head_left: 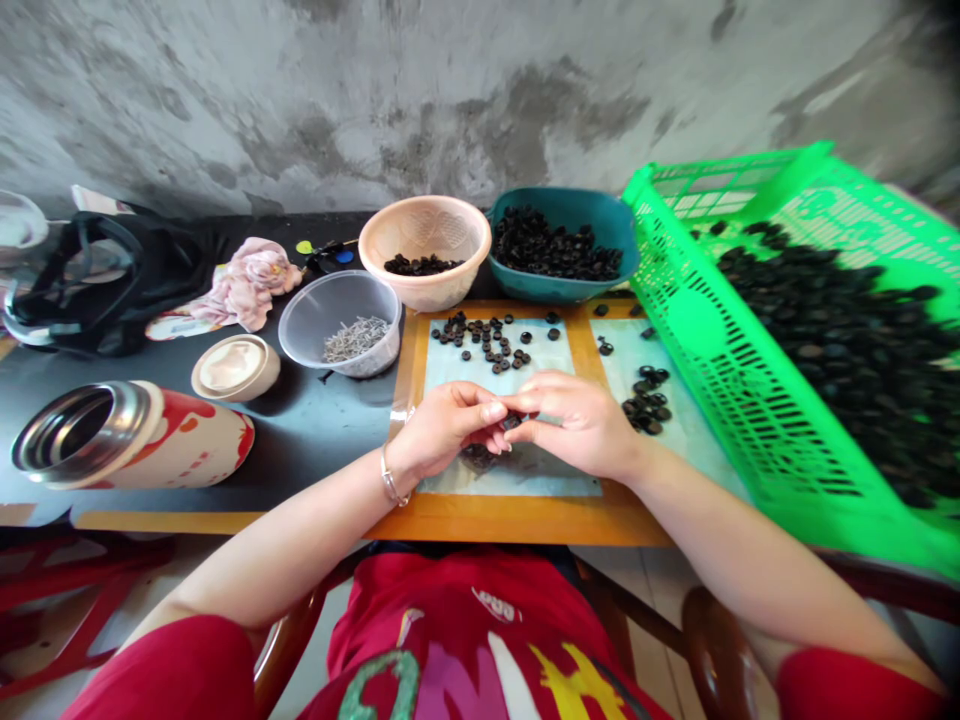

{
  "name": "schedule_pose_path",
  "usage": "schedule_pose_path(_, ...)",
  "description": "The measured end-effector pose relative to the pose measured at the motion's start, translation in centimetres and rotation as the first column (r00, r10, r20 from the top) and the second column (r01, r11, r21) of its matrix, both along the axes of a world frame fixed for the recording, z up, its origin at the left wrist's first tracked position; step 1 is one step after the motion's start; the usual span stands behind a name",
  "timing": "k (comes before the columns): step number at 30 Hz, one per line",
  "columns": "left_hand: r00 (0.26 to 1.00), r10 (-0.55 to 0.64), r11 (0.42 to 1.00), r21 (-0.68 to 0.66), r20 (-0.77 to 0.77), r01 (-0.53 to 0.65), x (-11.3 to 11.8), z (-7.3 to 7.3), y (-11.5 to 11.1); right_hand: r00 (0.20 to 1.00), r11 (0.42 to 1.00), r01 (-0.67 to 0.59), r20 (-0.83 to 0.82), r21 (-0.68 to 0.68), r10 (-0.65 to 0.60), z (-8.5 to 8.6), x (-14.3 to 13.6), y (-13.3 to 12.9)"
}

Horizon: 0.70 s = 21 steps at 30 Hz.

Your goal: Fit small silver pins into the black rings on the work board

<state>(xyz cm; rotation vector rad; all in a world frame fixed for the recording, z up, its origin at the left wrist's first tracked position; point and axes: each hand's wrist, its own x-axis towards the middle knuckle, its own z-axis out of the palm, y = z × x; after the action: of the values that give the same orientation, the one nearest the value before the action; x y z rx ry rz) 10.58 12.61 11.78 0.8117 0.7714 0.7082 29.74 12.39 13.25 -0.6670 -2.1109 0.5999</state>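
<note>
My left hand (448, 425) and my right hand (574, 420) meet over the pale mat (540, 480). Between their pinched fingertips is a small black part (513, 421), partly hidden by the fingers. Small black rings (499, 350) lie scattered on the mat beyond my hands. More black parts (477, 457) sit just under my left hand, partly covered. A pile of black round pieces (648, 402) rests to the right of my right hand.
A clear bowl of metal pins (292, 325), a peach bowl (375, 240) and a teal basin (555, 289) stand behind. The green crate (679, 330) of black pieces is at right. At left are an open flask (187, 440), its cup (236, 368), a cloth (255, 278) and a black bag (112, 290).
</note>
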Motion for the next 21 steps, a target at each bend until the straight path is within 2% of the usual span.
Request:
schedule_pose_path(5,0.999,0.008,0.999,0.032,-0.033,-0.007,0.0,0.0,0.0,0.999,0.999,0.052,0.0,0.0,-0.052,-0.3,0.1,0.0)
schedule_pose_path(14,0.993,0.104,0.954,0.287,-0.051,-0.085,0.2,0.5,-0.8,0.995,0.989,0.092,-0.043,0.112,-0.088,-0.9,0.4,0.6)
schedule_pose_path(21,0.984,0.13,0.94,0.331,-0.125,-0.082,0.4,0.2,-0.9,0.995,0.988,0.1,-0.011,0.121,-0.1,-1.2,0.3,0.7)
